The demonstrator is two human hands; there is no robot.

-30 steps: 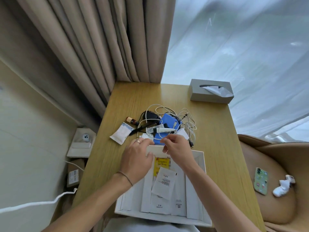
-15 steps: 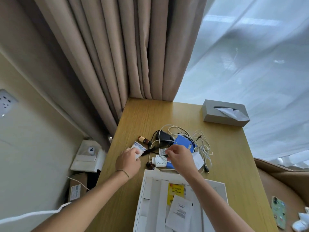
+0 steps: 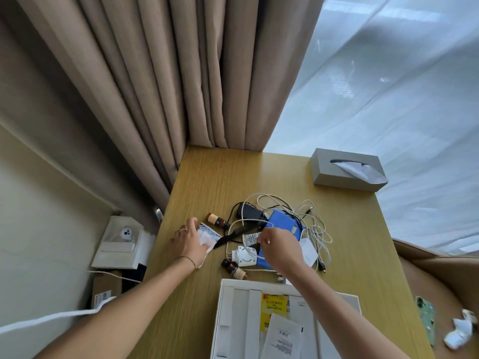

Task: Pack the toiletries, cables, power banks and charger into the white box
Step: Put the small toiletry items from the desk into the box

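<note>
The white box [image 3: 225,320] lies open at the near edge of the wooden table [image 3: 207,182], its long axis running away from the person, with a yellow label [image 3: 274,308] and a printed white packet [image 3: 282,338] inside. Beyond its far rim the things to pack lie in a loose heap. The left hand [image 3: 190,240] rests on a white sachet with blue print [image 3: 208,233], its fingers [image 3: 193,221] spread and curling over the sachet's left edge. The right hand [image 3: 280,246] hovers over the middle of the heap, its fingers [image 3: 261,239] pinched at a white tube [image 3: 250,238] that lies across the table, left to right; whether they grip the tube or the white cable [image 3: 285,203] looped there, I cannot tell. A blue power bank [image 3: 283,224] lies under the cable tangle, tilted with its long axis running from far left to near right. A black charger [image 3: 248,211] sits at the far side of the heap, and a black comb [image 3: 230,235] slants beneath the tube. One small brown bottle [image 3: 216,220] lies on its side just beyond the sachet; another [image 3: 233,268] lies near the box's far rim, beside a white plug adapter [image 3: 245,257]. A grey tissue box [image 3: 344,172] stands well apart at the far right corner. Beige curtains [image 3: 181,73] hang behind the table.
</note>
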